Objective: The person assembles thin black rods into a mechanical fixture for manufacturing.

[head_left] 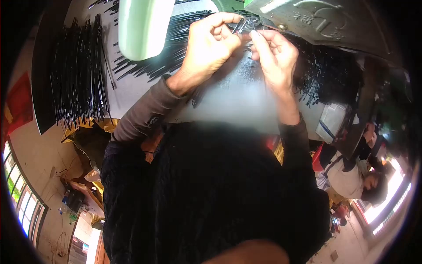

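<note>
Though small, a dark piece (238, 27) in fingertip grip of left hand (207, 46), right hand (277, 60) in pinch beside it

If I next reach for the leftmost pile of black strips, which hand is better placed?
Probably your left hand: it's nearer the black strips; your right hand is farther right. The left holds a small dark piece, though.

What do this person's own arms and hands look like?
The left hand and right hand are bare, without gloves. The left sleeve is dark grey-brown, with a small pale marking on the forearm. The right sleeve looks nearly black. No cables show on either arm.
</note>
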A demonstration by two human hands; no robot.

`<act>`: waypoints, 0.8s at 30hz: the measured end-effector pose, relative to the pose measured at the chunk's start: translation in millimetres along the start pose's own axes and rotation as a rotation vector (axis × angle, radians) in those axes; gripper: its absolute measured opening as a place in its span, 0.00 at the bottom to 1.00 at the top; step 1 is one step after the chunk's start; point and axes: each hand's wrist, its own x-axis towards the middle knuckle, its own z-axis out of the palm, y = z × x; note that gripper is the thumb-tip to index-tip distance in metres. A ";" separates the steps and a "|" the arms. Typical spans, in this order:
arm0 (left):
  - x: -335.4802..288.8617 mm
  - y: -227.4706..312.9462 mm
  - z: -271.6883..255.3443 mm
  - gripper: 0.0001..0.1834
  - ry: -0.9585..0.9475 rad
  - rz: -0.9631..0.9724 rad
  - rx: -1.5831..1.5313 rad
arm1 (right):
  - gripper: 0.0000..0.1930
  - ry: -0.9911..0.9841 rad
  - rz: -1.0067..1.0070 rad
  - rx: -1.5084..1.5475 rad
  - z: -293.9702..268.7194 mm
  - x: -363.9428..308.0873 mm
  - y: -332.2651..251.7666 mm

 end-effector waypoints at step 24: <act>12.1 2.8 9.5 0.15 0.000 0.112 0.053 | 0.05 -0.070 0.123 0.397 -8.1 5.8 13.8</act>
